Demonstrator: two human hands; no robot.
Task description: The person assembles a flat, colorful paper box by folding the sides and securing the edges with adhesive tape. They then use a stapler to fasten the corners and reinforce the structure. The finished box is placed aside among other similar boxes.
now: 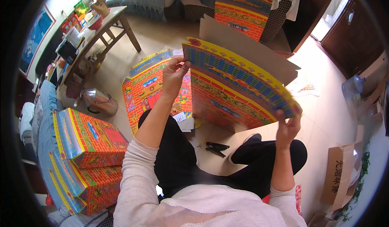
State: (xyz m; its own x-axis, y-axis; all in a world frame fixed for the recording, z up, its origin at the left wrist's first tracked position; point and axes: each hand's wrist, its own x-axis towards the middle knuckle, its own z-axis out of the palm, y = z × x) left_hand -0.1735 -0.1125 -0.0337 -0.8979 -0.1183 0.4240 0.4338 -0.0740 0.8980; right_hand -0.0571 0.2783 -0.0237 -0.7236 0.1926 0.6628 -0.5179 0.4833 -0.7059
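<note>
A large printed cardboard box piece [231,87], red brick pattern with a blue and yellow top band, is held up in front of me. Its left top corner is pinched by my left hand [176,71], and its right end by my right hand [288,123]. Bare cardboard flaps [246,47] stand up behind the printed side. More printed cardboard [152,90] lies on the floor beyond my left arm. On the floor between my legs is a black stapler-like tool [217,148]. The lower part of the held piece is blurred.
Finished-looking printed boxes [100,135] are stacked at my left. Another printed box [243,14] stands by the bed. A wooden table [112,17], a metal kettle [100,100], a water bottle [352,85] and an open cardboard carton [337,175] are around me.
</note>
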